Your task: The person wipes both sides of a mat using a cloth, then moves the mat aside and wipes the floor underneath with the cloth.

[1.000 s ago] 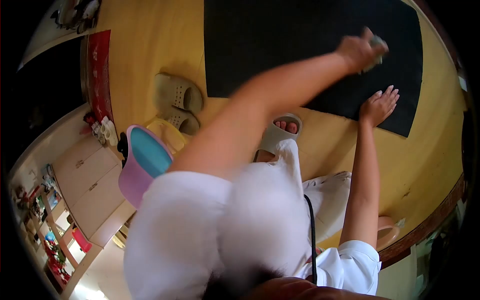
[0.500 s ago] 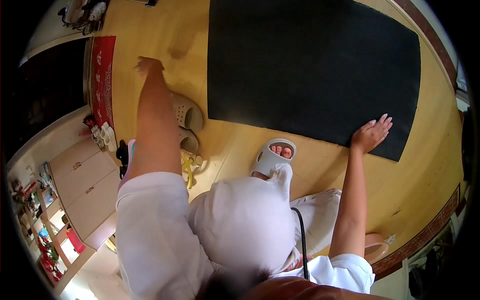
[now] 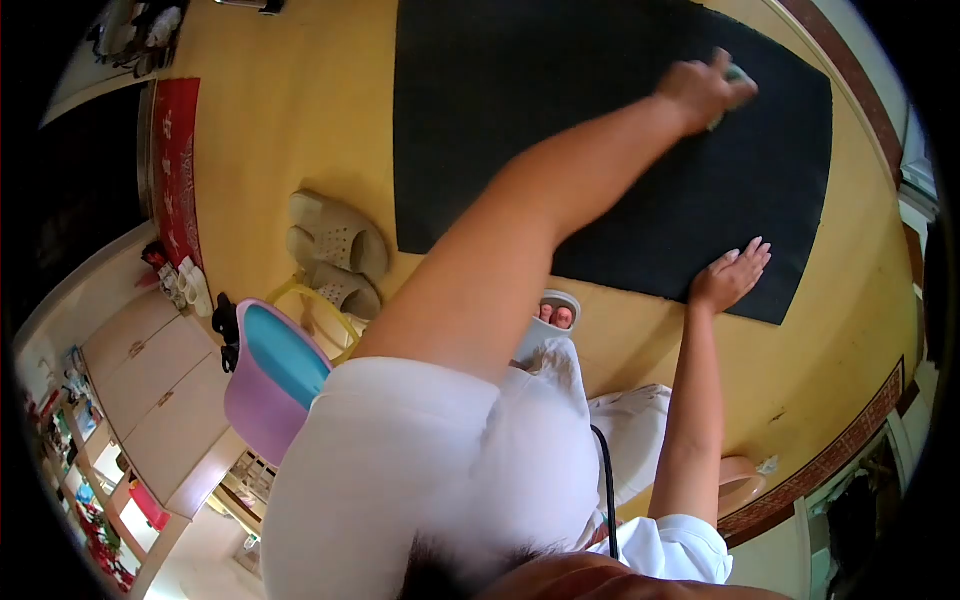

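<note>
My left hand [image 3: 703, 95] reaches across the black mat [image 3: 520, 130] to its upper right part, fingers closed around a small pale green-grey item [image 3: 738, 76], perhaps a cloth or sponge, mostly hidden by the fingers and slightly blurred. My right hand [image 3: 728, 278] lies flat, palm down, near the mat's lower right corner, with fingers spread and nothing in it. The mat lies on the yellow floor [image 3: 260, 130].
Beige clogs [image 3: 340, 245] stand left of the mat. Below them are a purple and blue basin or seat [image 3: 270, 385] and a yellow frame [image 3: 325, 305]. A slippered foot [image 3: 556, 314] is near the mat's lower edge. A pinkish basin [image 3: 738, 483] sits lower right.
My left hand has swung from over the floor at the left, half a second ago, back over the mat's upper right. My right hand stays flat on the mat. The view has shifted slightly.
</note>
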A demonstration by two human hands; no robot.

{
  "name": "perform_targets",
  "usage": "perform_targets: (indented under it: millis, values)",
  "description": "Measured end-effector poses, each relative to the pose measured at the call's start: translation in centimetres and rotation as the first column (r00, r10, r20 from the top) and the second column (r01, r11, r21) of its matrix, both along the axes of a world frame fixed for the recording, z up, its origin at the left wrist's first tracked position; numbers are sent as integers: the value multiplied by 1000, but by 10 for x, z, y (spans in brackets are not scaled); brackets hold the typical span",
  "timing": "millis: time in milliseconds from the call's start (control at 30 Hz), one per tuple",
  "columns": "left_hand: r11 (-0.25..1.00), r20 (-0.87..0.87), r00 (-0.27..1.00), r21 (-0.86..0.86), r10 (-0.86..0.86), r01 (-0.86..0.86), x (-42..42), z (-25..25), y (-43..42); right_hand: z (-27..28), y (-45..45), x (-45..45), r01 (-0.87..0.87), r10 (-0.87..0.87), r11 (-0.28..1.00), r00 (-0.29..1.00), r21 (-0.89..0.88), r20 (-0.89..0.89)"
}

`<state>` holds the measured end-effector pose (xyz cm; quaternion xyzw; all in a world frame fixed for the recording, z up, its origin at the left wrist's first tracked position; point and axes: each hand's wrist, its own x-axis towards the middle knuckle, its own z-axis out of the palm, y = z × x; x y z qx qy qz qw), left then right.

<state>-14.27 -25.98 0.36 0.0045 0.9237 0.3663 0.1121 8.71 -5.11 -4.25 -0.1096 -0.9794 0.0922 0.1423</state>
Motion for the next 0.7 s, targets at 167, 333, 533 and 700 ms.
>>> perform_targets:
  millis: [167, 333, 533, 700]
  values:
    - [715, -304, 953, -668, -7, -208, 30, -26, -194, 5, -2, 0, -2, 3, 1000, 1000, -19, 11]
    - [321, -228, 765, -808, 603, -494, 134, -7, -496, 9, -8, -2, 19, -20, 1000, 1000, 19, 7]
    - [129, -359, 386, -568, 850, -813, 137, 61, -542, 6, -8, -3, 29, -29, 999, 1000, 13, 7]
    - [733, -364, 912, -565, 192, -379, 28, -4, -307, 4, -7, 1, 23, -23, 999, 1000, 25, -4]
